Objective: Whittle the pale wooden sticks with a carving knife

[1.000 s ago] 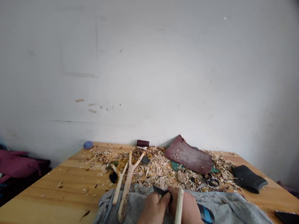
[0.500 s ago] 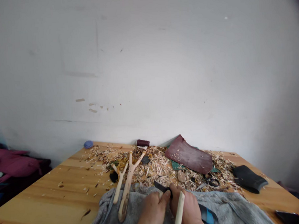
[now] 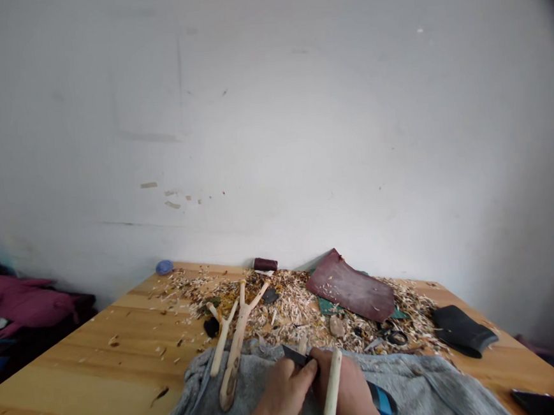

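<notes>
My right hand is wrapped round a knife, whose blue and black handle sticks out to the right of the fist. The dark knife blade points left, across pale peeled wood. My left hand is closed round that wood, its thumb up against the blade by my right hand. One pale prong of the forked stick rises in front of my right hand, and another tip shows just beyond the blade. The stick's lower part is hidden by my hands. A grey towel lies beneath them.
Two peeled forked sticks lie left of my hands. Wood shavings cover the table's back, with brown leather, scissors and a thread spool among them. At right are a black sheet and a dark flat object.
The knife has shifted slightly to the left, its handle end and blade both moving with my right hand. More of the wood tip shows past the blade. Both grips stay closed.
</notes>
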A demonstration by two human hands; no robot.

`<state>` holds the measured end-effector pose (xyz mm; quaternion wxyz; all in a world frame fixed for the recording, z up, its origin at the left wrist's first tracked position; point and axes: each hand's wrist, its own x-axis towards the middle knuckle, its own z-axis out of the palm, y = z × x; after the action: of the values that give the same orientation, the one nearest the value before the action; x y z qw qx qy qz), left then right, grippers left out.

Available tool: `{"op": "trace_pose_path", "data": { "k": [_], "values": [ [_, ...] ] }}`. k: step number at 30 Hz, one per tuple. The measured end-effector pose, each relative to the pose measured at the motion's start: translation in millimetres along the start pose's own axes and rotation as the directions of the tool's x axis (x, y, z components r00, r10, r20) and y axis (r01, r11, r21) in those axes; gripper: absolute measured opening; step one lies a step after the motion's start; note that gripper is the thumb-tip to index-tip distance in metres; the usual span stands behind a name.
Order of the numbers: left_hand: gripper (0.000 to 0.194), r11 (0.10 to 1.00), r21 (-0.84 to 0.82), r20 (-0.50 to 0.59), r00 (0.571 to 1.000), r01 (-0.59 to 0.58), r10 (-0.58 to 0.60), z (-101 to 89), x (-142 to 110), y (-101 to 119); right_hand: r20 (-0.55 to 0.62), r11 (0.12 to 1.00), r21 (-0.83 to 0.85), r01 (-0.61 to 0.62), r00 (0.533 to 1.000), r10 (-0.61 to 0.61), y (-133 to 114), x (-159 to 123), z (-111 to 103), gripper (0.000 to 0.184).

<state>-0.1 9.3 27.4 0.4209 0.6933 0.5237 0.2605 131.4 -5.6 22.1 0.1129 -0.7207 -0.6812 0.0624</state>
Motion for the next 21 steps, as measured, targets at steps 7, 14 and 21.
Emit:
{"op": "trace_pose_path", "data": {
  "k": [7,14,21],
  "values": [
    [0.041,0.993,0.103,-0.025,0.998,-0.056,0.059,1.7,3,-1,-0.046,0.991,-0.115,-0.073,0.997,0.069,-5,-5,-4,0.038],
    [0.041,0.995,0.066,-0.049,0.996,-0.070,0.073,3.8,2,0,-0.073,0.994,-0.083,-0.067,0.995,0.061,-1,-1,-3,0.034],
    [0.037,0.984,0.176,-0.068,0.998,0.000,0.012,4.3,3,0,-0.055,0.998,-0.064,0.005,0.998,-0.008,6,3,3,0.031]
  ]
}}
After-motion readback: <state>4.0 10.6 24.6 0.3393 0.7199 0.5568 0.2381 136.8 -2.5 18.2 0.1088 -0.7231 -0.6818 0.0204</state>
